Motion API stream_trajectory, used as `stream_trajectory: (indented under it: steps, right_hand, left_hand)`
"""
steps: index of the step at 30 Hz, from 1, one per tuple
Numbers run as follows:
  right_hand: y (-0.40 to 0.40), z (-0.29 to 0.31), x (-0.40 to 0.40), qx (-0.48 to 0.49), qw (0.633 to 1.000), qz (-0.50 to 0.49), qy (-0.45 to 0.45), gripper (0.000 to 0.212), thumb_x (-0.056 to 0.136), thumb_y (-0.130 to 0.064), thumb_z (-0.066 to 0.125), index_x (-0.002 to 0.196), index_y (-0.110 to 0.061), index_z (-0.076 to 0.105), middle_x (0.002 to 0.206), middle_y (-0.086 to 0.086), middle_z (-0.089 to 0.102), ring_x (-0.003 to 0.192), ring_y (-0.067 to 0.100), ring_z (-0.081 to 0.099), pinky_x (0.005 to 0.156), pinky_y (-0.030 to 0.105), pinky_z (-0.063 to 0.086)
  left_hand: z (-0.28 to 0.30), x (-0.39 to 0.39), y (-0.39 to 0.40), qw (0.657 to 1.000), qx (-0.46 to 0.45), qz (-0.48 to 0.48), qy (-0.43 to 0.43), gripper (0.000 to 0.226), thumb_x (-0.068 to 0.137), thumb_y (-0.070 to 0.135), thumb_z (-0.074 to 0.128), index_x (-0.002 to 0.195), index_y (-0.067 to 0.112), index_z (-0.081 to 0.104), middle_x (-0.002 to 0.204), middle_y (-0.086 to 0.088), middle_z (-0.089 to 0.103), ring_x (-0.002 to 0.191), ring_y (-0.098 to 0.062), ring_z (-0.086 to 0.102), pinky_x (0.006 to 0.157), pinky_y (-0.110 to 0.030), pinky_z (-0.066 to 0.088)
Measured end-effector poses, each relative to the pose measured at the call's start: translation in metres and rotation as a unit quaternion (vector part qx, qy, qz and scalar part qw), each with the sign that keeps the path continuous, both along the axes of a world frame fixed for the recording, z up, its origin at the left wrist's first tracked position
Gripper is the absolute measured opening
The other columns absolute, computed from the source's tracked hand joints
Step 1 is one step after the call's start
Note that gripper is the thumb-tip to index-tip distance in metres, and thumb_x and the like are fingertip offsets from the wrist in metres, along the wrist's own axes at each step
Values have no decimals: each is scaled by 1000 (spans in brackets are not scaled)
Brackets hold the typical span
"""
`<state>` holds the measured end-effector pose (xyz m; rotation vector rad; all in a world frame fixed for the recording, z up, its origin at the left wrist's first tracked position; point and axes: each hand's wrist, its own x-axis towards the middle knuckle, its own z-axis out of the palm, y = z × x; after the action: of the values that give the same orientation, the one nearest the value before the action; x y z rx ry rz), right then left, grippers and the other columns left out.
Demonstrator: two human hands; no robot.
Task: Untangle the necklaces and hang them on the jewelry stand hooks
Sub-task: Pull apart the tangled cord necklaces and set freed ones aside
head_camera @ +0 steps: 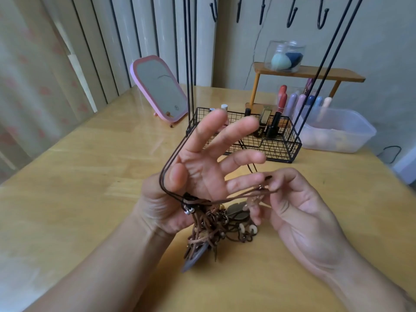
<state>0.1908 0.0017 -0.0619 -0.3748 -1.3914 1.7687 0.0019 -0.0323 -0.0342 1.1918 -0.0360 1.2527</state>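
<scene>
Necklaces (213, 230) hang as one brown knot of cords, beads and flat pendants at lower centre of the frame, between the two hands and just above the surface (67, 199); whether the lowest pendant touches it I cannot tell. A black cord (171, 158) loops out of the knot and around the left hand (198, 174), whose fingers (234, 134) are spread wide, palm toward the camera, acting as a frame for the loop. The right hand (299, 210), lower right, has its fingers pinched narrow on a brown strand (238, 195) near a small bead, drawing it sideways out of the knot. The step in hand looks like untangling, with one strand being teased free. Behind, at upper centre, the stand (245, 136) rises from its wire basket, and its hooks (292, 16) along the top edge seem bare, so nothing is hung yet. Next, I judge, the pinched strand must be followed back through the knot and slackened, not tugged, lest the tangle tighten.
</scene>
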Motion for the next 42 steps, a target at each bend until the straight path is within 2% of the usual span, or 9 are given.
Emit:
stream_trajectory:
  steps: [7,12,18,21,27,29,31,33,42]
  right_hand:
    - [-4,-1,-3,-101,988,113,25,16,88,-20,70,93,-16,55,83,17,63,64,31,65,54,35,53]
    - [-3,-2,0,-167,968,172,68,11,99,-10,51,107,-11,44,93,23,68,75,33,72,68,37,57]
    - [-3,-7,3,-276,920,251,119,35,108,-3,23,126,-1,53,110,31,63,97,35,71,85,42,58]
    - [-7,-4,5,-341,895,255,136,46,109,-5,8,135,5,45,120,34,57,107,36,67,93,45,54]
    - [-15,3,4,-317,902,252,152,47,109,-7,8,139,7,41,125,31,55,113,31,65,97,40,51]
    - [-15,4,2,-312,905,247,148,43,109,-8,14,137,4,44,123,33,57,111,35,65,95,42,52]
    - [-16,3,-2,-276,928,225,109,22,102,-13,50,121,-5,59,102,28,67,88,32,73,74,39,59]
    - [-18,3,0,-199,971,125,44,28,82,-22,77,102,-13,60,86,23,67,67,32,71,54,34,56]
    - [-19,11,2,-82,996,11,30,35,70,-28,85,90,-10,64,81,18,58,68,32,63,48,32,51]
  left_hand:
    - [1,-6,2,1000,1,16,0,58,80,29,79,134,25,58,149,-8,42,126,-33,44,111,-58,24]
    - [1,-10,3,1000,3,2,-2,56,81,29,78,134,26,58,147,-7,44,124,-32,46,110,-58,24]
    - [-1,-10,6,999,37,-18,29,57,85,33,73,138,30,53,149,-5,43,126,-31,43,109,-57,25]
    - [-3,-10,8,997,62,-33,42,59,86,35,72,140,31,50,151,-4,41,128,-32,41,110,-57,23]
    - [-3,-9,13,992,96,-54,58,61,87,38,70,143,32,46,153,-3,38,133,-31,37,112,-59,17]
    - [-4,-11,13,993,91,-47,55,60,86,39,71,142,33,48,151,-3,40,133,-31,38,112,-61,15]
    - [-4,-12,11,996,73,-36,47,59,85,38,73,139,32,52,149,-3,44,132,-31,40,112,-63,14]
    - [-4,-13,8,997,60,-26,39,57,83,36,75,137,32,55,147,-3,46,130,-31,42,112,-64,14]
    - [0,-13,3,999,31,-2,33,57,83,33,76,136,30,56,146,-5,47,129,-32,45,112,-64,16]
